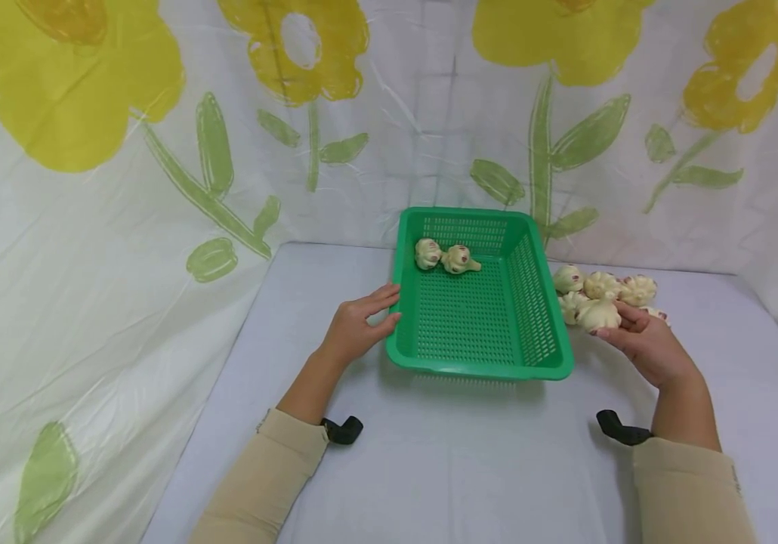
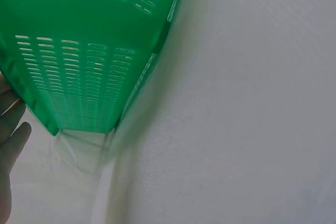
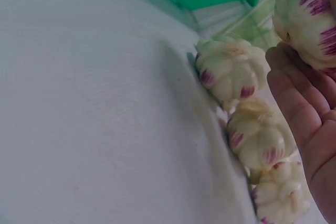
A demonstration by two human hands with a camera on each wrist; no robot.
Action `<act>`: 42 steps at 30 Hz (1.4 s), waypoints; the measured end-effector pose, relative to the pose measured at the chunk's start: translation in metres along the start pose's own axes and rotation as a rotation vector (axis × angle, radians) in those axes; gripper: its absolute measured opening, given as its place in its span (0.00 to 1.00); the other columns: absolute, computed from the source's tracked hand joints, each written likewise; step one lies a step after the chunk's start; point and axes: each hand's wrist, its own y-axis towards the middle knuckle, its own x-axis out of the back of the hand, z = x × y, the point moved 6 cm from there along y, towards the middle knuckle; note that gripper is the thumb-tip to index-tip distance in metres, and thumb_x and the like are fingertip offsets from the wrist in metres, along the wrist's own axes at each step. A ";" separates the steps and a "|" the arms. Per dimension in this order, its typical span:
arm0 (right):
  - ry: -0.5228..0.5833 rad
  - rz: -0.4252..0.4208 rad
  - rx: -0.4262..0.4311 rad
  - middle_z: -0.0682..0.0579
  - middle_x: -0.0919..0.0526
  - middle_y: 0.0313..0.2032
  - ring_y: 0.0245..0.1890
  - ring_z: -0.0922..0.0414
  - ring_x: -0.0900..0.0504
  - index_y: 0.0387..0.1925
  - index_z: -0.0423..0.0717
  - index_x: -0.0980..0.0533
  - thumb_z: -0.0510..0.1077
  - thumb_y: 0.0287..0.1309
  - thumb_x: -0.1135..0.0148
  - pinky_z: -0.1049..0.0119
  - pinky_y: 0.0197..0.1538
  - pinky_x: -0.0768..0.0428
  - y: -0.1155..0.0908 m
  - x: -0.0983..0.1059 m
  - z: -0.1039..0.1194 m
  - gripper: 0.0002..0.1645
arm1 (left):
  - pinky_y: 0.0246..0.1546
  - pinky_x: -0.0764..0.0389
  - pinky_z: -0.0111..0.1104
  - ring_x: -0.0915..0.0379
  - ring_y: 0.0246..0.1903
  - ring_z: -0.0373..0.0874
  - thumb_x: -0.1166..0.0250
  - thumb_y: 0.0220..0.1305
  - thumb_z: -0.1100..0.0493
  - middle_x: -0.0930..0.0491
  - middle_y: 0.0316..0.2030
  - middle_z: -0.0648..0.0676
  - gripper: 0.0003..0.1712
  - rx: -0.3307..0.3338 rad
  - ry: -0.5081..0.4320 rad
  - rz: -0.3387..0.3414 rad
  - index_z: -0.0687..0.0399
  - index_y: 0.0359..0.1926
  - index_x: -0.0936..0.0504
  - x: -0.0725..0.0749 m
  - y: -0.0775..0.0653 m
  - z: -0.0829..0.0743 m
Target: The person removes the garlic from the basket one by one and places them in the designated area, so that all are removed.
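Observation:
A green plastic basket (image 1: 470, 370) stands on the table with two garlic bulbs (image 1: 457, 259) at its far left inside. My left hand (image 1: 362, 321) is at the basket's left rim, fingers extended and fingertips right at the edge; the left wrist view shows the fingers (image 2: 10, 124) beside the rim. My right hand (image 1: 650, 344) holds a garlic bulb (image 1: 598, 313) between thumb and fingers, just right of the basket. In the right wrist view this held bulb (image 3: 307, 22) is white with purple streaks, raised above the others.
Several more garlic bulbs (image 1: 603, 285) are clustered on the table right of the basket. The white table (image 1: 430, 468) meets a hanging flower-printed sheet (image 1: 375, 151) behind and at the sides. Black wrist-worn devices (image 1: 344, 431) sit by both cuffs.

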 end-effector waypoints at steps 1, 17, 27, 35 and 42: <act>0.020 -0.004 0.005 0.74 0.20 0.47 0.47 0.76 0.19 0.74 0.28 0.66 0.33 0.66 0.42 0.80 0.47 0.20 0.000 0.000 -0.001 0.51 | 0.55 0.20 0.38 0.24 0.60 0.45 0.31 0.61 0.59 0.20 0.58 0.55 0.22 0.001 -0.001 -0.001 0.61 0.56 0.17 0.000 0.000 0.000; 0.213 -0.028 0.130 0.62 0.15 0.49 0.46 0.67 0.15 0.70 0.49 0.35 0.25 0.65 0.48 0.75 0.48 0.18 -0.011 -0.007 -0.025 0.35 | 0.54 0.20 0.38 0.24 0.60 0.46 0.30 0.60 0.60 0.20 0.58 0.55 0.22 -0.014 -0.011 -0.003 0.65 0.54 0.17 -0.001 -0.001 0.001; 0.132 -0.187 0.139 0.65 0.16 0.46 0.42 0.70 0.16 0.74 0.38 0.44 0.29 0.60 0.38 0.79 0.44 0.18 -0.007 -0.005 -0.022 0.43 | 0.55 0.20 0.38 0.24 0.59 0.46 0.30 0.59 0.61 0.19 0.57 0.55 0.22 -0.011 0.002 -0.011 0.62 0.55 0.17 -0.001 0.001 0.002; -0.323 -0.277 -0.009 0.79 0.25 0.44 0.42 0.78 0.23 0.73 0.38 0.41 0.49 0.59 0.30 0.85 0.42 0.23 -0.007 0.002 -0.023 0.47 | 0.54 0.19 0.40 0.23 0.59 0.48 0.29 0.58 0.62 0.19 0.57 0.56 0.22 -0.017 -0.004 -0.022 0.63 0.54 0.17 -0.001 0.002 0.003; -0.543 -0.231 -0.066 0.63 0.23 0.51 0.44 0.76 0.26 0.72 0.39 0.38 0.57 0.59 0.32 0.82 0.39 0.24 -0.006 0.005 -0.026 0.47 | 0.54 0.20 0.38 0.24 0.60 0.47 0.30 0.59 0.62 0.19 0.57 0.55 0.22 -0.010 -0.008 -0.016 0.62 0.55 0.17 -0.001 0.002 0.003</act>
